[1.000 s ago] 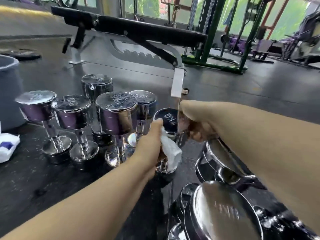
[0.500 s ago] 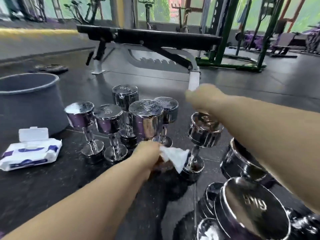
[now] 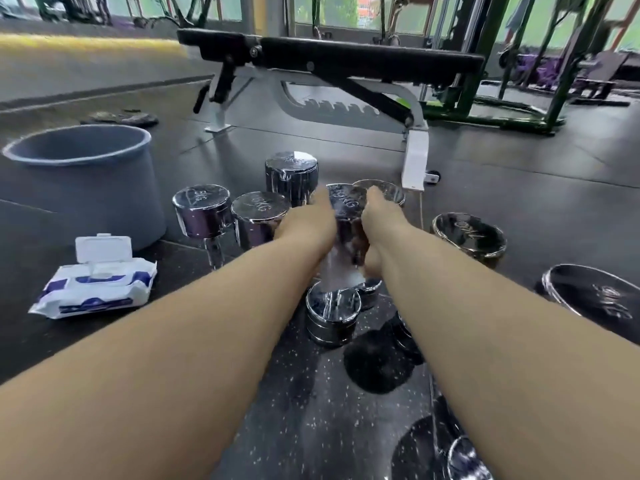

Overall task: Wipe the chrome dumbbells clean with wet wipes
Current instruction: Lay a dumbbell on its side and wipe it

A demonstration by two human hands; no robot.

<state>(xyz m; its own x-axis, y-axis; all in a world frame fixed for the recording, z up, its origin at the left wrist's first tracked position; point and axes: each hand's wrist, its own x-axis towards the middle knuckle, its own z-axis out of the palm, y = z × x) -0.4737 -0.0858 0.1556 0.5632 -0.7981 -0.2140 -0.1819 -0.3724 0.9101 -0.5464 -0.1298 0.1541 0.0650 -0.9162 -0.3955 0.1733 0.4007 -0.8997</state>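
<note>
Gym, free-weights corner. Evidence: black padded adjustable bench on a white steel frame (image 3: 346, 60) with a toothed incline ladder. Green-painted steel rack (image 3: 485, 112) behind it. Cluster of upright chrome dumbbells (image 3: 202, 209), kg markings stamped on the end caps, standing on black speckled rubber floor tiles (image 3: 311, 410). Dark round weight plate (image 3: 121, 117) lying flat further back. Purple-trimmed machines (image 3: 550, 71) far right, blurred. Large windows (image 3: 332, 12) along the back wall, greenery outside.

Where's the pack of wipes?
In the head view, the wipes pack lies on the floor, left of the upright dumbbells, just nearer than the grey bucket.
</note>
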